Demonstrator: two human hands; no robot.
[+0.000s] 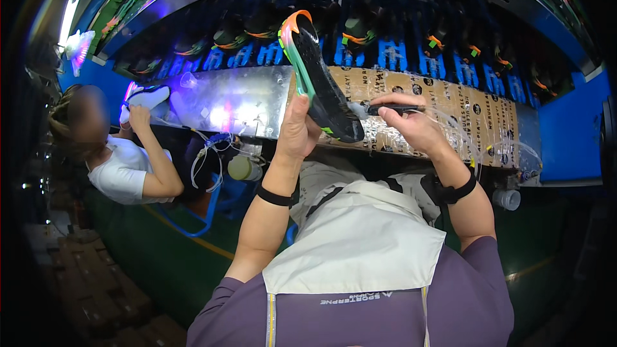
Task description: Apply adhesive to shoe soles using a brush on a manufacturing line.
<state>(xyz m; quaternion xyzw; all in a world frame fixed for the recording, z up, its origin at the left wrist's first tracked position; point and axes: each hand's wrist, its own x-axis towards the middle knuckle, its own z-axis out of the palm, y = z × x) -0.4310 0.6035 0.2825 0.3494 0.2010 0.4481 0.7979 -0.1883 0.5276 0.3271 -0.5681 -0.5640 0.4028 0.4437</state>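
My left hand (298, 132) holds up a shoe sole (326, 93), thumb and fingers gripping its edge. The sole has a black inner face and a side wall that runs from orange at the far end to green. In my right hand (414, 130) is a black-handled brush (393, 109) with thin clear tubing trailing from it to the right. The pale bristles are at the near part of the sole's black face. Whether they press on it or hover just over it, I cannot tell.
Brown cardboard (450, 109) covers the middle of the metal bench (250, 99). Behind it, shoe parts sit on a rack with blue holders (389, 54). A co-worker (125, 164) at left handles a white sole (149, 97). A pale container (244, 168) hangs below the bench edge.
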